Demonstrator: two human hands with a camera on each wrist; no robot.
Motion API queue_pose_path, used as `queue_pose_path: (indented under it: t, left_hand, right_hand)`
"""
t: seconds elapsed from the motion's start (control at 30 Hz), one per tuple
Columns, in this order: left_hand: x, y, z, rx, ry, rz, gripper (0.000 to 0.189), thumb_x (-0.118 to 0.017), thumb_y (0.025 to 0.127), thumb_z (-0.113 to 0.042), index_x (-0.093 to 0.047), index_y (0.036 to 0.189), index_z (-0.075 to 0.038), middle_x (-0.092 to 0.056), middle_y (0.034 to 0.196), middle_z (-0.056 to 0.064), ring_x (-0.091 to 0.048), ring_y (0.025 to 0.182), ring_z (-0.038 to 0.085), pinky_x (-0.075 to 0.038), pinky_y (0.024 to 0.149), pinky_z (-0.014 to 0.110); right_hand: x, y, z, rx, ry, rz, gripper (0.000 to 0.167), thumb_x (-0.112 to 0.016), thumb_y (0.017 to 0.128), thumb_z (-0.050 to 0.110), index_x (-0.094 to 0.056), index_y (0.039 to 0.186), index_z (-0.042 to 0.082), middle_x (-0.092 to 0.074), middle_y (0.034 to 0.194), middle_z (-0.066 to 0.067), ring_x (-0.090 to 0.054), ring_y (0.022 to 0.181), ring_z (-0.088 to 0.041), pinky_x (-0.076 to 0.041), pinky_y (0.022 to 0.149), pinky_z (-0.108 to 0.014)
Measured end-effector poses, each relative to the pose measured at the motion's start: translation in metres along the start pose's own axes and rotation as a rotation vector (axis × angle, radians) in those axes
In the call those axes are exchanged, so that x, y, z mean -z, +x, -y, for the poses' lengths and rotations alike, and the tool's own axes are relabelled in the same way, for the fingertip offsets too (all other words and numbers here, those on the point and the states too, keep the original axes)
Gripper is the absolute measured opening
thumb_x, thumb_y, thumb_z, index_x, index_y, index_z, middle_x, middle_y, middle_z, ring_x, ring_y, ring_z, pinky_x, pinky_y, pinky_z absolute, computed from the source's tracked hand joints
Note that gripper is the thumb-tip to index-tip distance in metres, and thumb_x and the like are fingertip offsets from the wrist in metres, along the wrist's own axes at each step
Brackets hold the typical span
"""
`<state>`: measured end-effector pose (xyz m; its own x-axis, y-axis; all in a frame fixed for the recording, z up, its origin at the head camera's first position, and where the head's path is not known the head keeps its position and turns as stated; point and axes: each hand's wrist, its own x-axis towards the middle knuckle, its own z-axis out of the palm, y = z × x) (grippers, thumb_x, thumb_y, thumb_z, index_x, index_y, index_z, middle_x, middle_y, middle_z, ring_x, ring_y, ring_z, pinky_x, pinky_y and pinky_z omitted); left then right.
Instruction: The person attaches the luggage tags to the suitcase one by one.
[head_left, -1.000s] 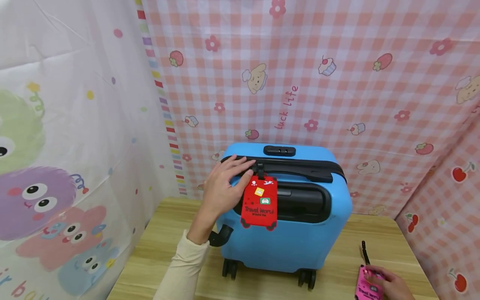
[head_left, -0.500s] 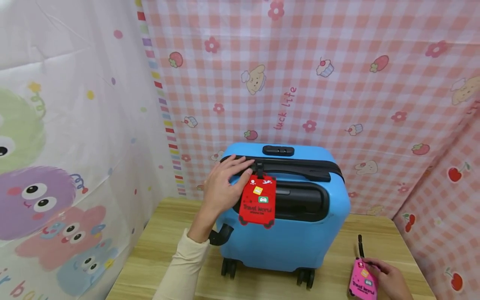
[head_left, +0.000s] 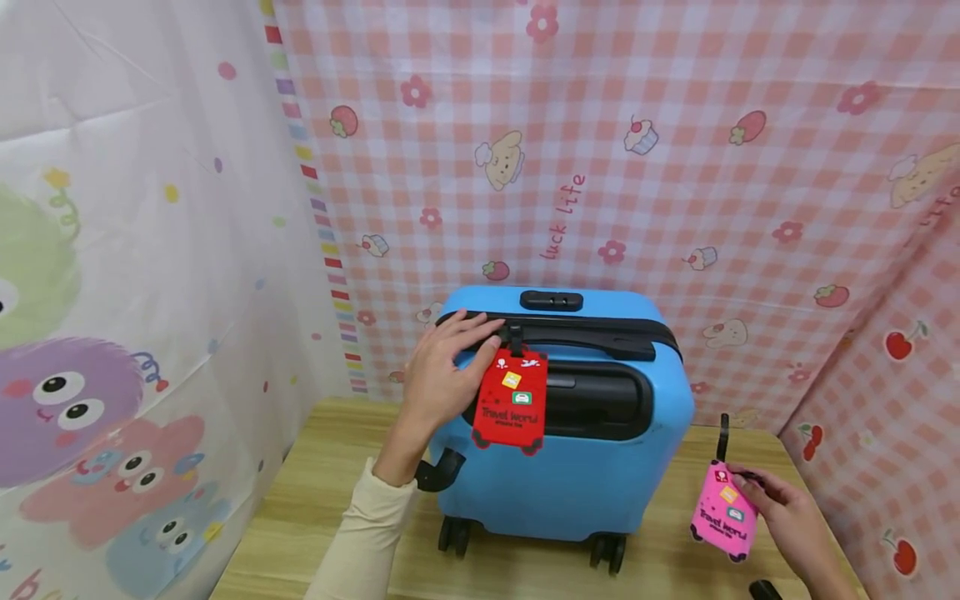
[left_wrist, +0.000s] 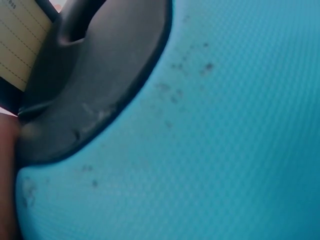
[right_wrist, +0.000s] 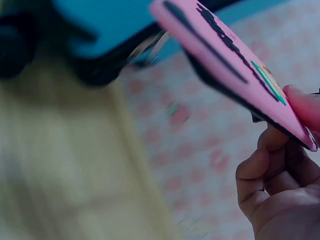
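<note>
Pink tag [head_left: 724,510]: flat, rubbery-looking, suitcase-shaped, raised lettering; over the desk [head_left: 315,475], right of the suitcase [head_left: 555,492]; long axis leaning, black strap [head_left: 722,438] uppermost;
Right hand [head_left: 787,510]: pinches its upper right edge;
Left hand [head_left: 441,377]: fingers nearly straight, resting on the hard, finely textured blue shell's top edge;
Red tag [head_left: 510,408]: hangs from the handle [head_left: 581,335]; long axis near vertical

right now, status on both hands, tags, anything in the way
Left hand on blue suitcase, by red tag. Right hand pinching pink tag, clear of suitcase. Red tag blocks part of black panel.
</note>
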<state>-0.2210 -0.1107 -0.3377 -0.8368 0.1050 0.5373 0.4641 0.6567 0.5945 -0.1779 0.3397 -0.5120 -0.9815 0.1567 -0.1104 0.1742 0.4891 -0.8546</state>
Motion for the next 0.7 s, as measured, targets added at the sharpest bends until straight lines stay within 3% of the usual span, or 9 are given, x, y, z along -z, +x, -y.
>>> queue_pose_path:
  t: [0.17, 0.33, 0.7]
  left_hand:
    - [0.000, 0.000, 0.001, 0.007, -0.009, -0.003, 0.036, -0.057, 0.099, -0.037, -0.067, 0.131, -0.025, -0.060, 0.140, 0.000, -0.038, 0.143, 0.021, -0.017, 0.121, 0.051]
    - [0.000, 0.000, 0.001, -0.001, -0.009, -0.006, 0.036, -0.057, 0.099, -0.036, -0.067, 0.131, -0.025, -0.060, 0.140, 0.001, -0.039, 0.143, 0.022, -0.018, 0.120, 0.052]
    - [-0.001, 0.000, 0.001, -0.005, -0.009, -0.005, 0.035, -0.057, 0.098, -0.036, -0.067, 0.130, -0.025, -0.060, 0.139, 0.001, -0.040, 0.143, 0.022, -0.019, 0.120, 0.054]
  right_hand:
    - [0.002, -0.006, 0.034, 0.114, 0.031, -0.082, 0.045, -0.053, 0.103, 0.035, -0.061, 0.132, 0.003, -0.058, 0.100, 0.028, -0.061, 0.081, -0.004, -0.055, 0.067, -0.025]
    - [0.008, -0.011, 0.059, 0.173, 0.123, -0.088, 0.036, -0.055, 0.102, 0.030, -0.065, 0.128, 0.007, -0.061, 0.098, 0.020, -0.059, 0.077, -0.008, -0.053, 0.063, -0.023]
    - [0.016, -0.016, 0.091, 0.314, 0.248, -0.108, 0.026, -0.059, 0.100, 0.021, -0.069, 0.121, 0.010, -0.066, 0.097, 0.017, -0.060, 0.074, -0.006, -0.052, 0.060, -0.018]
